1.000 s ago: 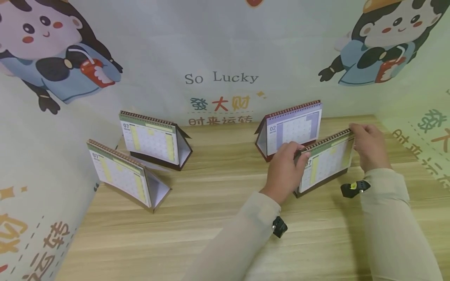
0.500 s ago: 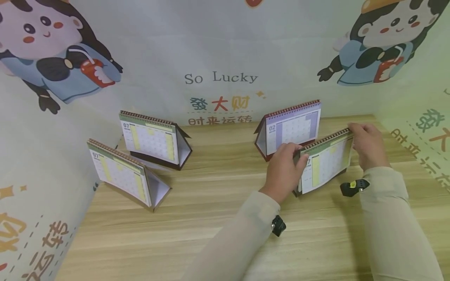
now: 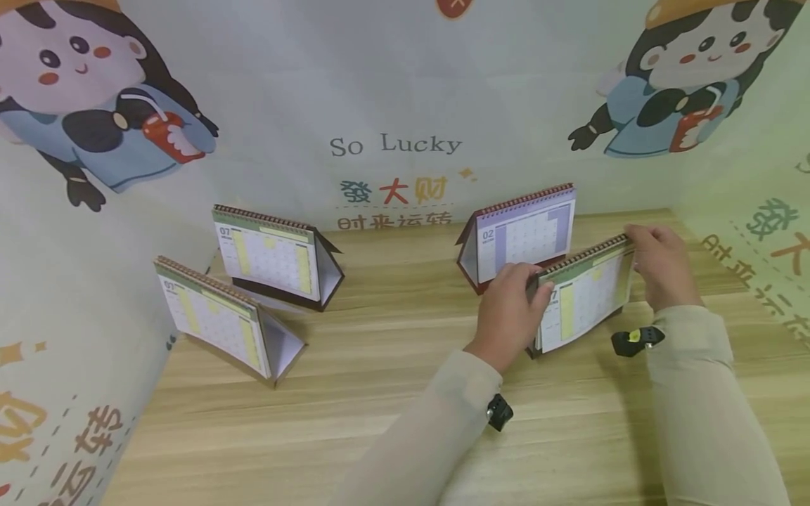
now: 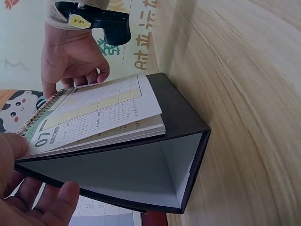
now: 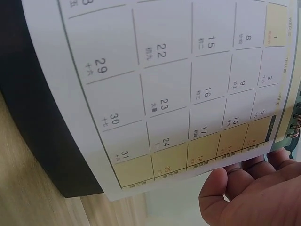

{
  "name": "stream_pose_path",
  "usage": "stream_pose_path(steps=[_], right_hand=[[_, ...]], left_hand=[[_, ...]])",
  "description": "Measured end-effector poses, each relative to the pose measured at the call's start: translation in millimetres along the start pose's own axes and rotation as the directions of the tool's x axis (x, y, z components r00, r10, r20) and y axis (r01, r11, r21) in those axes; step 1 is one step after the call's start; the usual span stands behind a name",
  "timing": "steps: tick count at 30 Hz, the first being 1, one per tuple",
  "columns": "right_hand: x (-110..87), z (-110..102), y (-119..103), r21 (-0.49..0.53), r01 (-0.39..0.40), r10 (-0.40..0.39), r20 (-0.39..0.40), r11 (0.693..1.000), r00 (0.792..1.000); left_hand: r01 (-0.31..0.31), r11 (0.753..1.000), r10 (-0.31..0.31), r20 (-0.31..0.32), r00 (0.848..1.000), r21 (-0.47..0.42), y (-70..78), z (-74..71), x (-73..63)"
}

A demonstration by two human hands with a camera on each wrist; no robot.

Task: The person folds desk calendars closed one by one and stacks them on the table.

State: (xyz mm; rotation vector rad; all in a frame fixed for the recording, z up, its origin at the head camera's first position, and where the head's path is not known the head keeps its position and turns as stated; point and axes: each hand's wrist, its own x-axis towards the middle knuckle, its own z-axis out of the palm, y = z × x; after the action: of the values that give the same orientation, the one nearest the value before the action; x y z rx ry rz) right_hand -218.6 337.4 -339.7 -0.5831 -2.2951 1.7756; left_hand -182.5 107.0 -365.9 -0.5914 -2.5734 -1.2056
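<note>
A desk calendar [image 3: 588, 292] with a green-topped page marked 07 stands on the table between both hands. My left hand [image 3: 509, 313] grips its upper left corner, thumb on the front page and fingers behind the board, as the left wrist view shows. At the upper right corner, my right hand [image 3: 667, 270] holds the edge near the spiral binding. The front page [image 4: 108, 110] bows away from the black stand [image 4: 176, 103] at its lower edge. Just behind stands a purple calendar [image 3: 528, 235] marked 02, partly covered by my left hand.
Two more green-topped calendars stand at left, one farther back [image 3: 268, 256] and one nearer [image 3: 211, 320]. A printed white backdrop [image 3: 380, 84] rises along the back and sides of the wood-grain table [image 3: 316, 443].
The front page's lower edge, flat against the stand a second ago, now bows forward. Both hands keep their places at the calendar's corners. The head view has shifted slightly.
</note>
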Motion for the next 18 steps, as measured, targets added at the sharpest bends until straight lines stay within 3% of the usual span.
stream_pose_path(steps=[18], right_hand=[[0.9, 0.1, -0.4, 0.001, 0.018, -0.018, 0.026, 1.000, 1.000]], left_hand=[[0.016, 1.000, -0.016, 0.006, 1.000, -0.007, 1.0, -0.5, -1.4]])
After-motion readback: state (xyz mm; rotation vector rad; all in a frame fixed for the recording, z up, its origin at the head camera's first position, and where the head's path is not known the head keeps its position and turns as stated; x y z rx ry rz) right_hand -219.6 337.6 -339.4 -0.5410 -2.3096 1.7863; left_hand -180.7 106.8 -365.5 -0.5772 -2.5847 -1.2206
